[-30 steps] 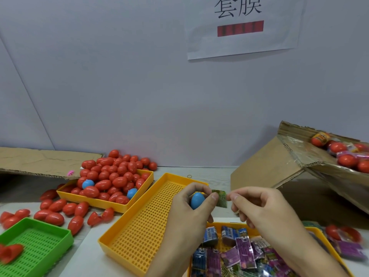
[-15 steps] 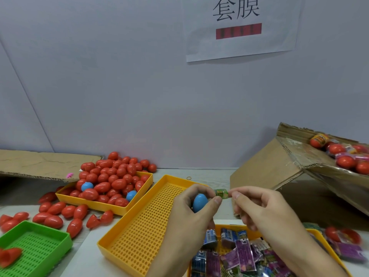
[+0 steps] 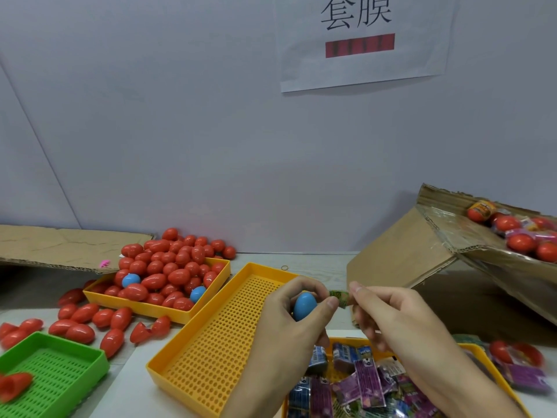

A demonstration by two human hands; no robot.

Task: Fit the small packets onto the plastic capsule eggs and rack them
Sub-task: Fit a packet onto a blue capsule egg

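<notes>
Pinching green packet (image 3: 339, 298) beside blue egg (image 3: 304, 306)

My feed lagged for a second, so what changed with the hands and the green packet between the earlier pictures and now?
The right hand moved left, bringing the small green packet up to the left hand's thumb, beside the blue egg. Nothing was taken up or let go. The left hand still grips the egg; the empty yellow rack and red eggs lie as before.

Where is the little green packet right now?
The small green plastic packet is pinched between the left hand and right hand, beside the blue plastic egg.
</notes>
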